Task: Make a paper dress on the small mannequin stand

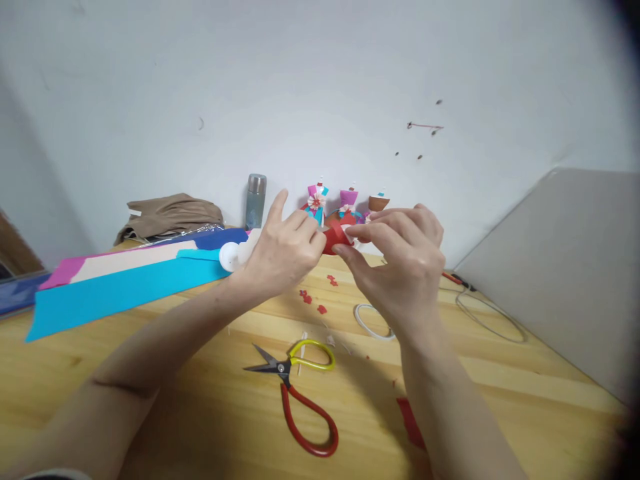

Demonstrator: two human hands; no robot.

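Both hands meet at a red rolled or folded paper piece (337, 237) held up above the table, with a bit of white showing at its right end. My left hand (290, 250) has one finger raised and the others curled against the piece's left side. At the right end, my right hand (407, 257) pinches it between thumb and fingers. Below them lie small red paper flowers (322, 309). Nearer to me, a pair of scissors (285, 367) with one yellow and one red handle rests with its blades apart.
Paper strips in blue (125, 293), cream and pink lie at left, beside a white round object (230, 257). At the wall stand a flask (256, 200), brown cloth (175, 212) and several decorated paper crafts (349, 197). A white ring (373, 323) and red scrap (411, 423) lie at right.
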